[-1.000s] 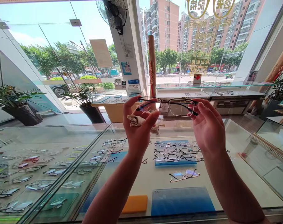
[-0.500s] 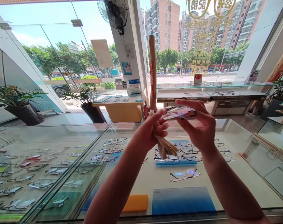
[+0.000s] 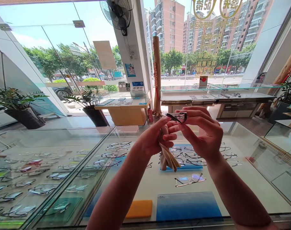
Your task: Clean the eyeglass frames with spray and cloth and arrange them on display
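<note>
Above the glass counter, my right hand (image 3: 204, 135) pinches a pair of eyeglasses (image 3: 174, 118) between thumb and fingers. The frame is seen nearly edge-on, a dark part pointing toward my left hand. My left hand (image 3: 155, 137) is closed round a beige cleaning cloth (image 3: 169, 158), whose jagged-edged folds hang below the fingers. Its thumb reaches the left end of the eyeglasses; whether it grips them too is hard to make out. Under my hands, inside the counter, lie several eyeglasses on a blue panel and one gold-rimmed pair (image 3: 190, 180) in front of them.
The glass display counter (image 3: 136, 179) spans the foreground, with an orange case (image 3: 139, 208) and a blue gradient board (image 3: 187, 206) inside. Rows of frames fill its left section. Beyond stand potted plants (image 3: 94, 102), a wooden post (image 3: 157, 73) and more showcases (image 3: 188, 95) along the windows.
The eyeglasses have turned from lenses showing to nearly edge-on. My right fingers have shifted round them and drawn closer to the left hand. The cloth hangs slightly lower.
</note>
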The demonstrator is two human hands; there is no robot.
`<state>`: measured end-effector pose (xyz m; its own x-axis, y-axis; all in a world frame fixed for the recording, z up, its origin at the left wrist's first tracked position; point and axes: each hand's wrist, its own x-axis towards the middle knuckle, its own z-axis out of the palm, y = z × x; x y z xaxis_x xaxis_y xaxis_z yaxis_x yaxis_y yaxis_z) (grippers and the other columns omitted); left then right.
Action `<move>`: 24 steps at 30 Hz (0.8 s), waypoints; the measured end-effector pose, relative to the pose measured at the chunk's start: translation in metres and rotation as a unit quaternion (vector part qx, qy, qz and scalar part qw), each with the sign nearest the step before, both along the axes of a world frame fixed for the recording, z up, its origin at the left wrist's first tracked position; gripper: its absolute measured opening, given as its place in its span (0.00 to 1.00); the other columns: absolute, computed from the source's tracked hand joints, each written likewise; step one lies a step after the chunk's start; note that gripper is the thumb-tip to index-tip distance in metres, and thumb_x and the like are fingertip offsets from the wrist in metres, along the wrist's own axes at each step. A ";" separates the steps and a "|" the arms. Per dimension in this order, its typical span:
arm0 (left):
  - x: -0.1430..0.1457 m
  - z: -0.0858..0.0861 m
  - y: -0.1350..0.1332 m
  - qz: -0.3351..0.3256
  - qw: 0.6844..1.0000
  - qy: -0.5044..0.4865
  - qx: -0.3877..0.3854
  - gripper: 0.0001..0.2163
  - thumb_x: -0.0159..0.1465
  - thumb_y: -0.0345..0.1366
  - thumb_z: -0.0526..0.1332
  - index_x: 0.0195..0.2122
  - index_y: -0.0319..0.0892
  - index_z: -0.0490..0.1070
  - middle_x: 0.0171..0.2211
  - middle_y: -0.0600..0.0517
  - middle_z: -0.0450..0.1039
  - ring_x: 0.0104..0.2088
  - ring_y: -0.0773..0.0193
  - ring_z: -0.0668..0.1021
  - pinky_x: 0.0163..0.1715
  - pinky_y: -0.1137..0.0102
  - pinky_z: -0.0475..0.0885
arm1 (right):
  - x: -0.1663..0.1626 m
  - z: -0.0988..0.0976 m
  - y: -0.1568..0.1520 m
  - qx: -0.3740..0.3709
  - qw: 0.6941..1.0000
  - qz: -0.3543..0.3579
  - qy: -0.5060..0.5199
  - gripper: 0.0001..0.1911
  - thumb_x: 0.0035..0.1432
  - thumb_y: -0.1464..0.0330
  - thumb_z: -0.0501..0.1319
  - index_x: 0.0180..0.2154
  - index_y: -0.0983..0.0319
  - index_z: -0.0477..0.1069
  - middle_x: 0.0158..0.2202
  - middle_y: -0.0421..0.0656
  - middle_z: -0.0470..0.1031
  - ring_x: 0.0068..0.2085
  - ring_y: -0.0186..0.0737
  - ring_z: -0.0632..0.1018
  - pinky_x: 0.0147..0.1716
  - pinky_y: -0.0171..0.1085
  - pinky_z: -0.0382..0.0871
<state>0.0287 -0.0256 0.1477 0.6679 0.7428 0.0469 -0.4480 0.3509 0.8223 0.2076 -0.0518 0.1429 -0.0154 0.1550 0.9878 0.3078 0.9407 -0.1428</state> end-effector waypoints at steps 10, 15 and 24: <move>-0.058 0.021 0.023 0.378 0.907 0.052 0.178 0.25 0.52 0.55 0.80 0.39 0.45 0.74 0.30 0.54 0.69 0.19 0.76 0.59 0.16 0.71 0.50 | 0.000 -0.002 0.003 -0.045 0.998 -0.045 0.028 0.05 0.65 0.67 0.69 0.39 0.50 0.82 0.41 0.38 0.87 0.45 0.47 0.85 0.49 0.52 0.80; -0.124 0.044 0.007 0.607 0.743 -0.067 0.274 0.21 0.54 0.49 0.76 0.35 0.47 0.65 0.27 0.58 0.61 0.20 0.74 0.57 0.17 0.71 0.50 | -0.008 -0.013 0.013 -0.095 0.993 -0.021 -0.061 0.05 0.66 0.69 0.69 0.40 0.53 0.82 0.41 0.39 0.87 0.46 0.45 0.84 0.49 0.50 0.79; -0.138 0.059 -0.045 0.735 0.535 -0.256 0.329 0.11 0.69 0.31 0.51 0.28 0.44 0.57 0.30 0.55 0.49 0.20 0.74 0.55 0.17 0.75 0.54 | -0.048 -0.073 0.038 -0.198 0.912 -0.028 -0.358 0.05 0.69 0.72 0.65 0.40 0.61 0.81 0.44 0.46 0.86 0.48 0.48 0.81 0.55 0.50 0.69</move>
<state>-0.1095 -0.0709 0.2067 -0.8409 0.1578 0.5177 -0.0680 -0.9798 0.1881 0.1600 -0.0134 0.0698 -0.6154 0.5179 0.5942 0.5017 0.8388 -0.2115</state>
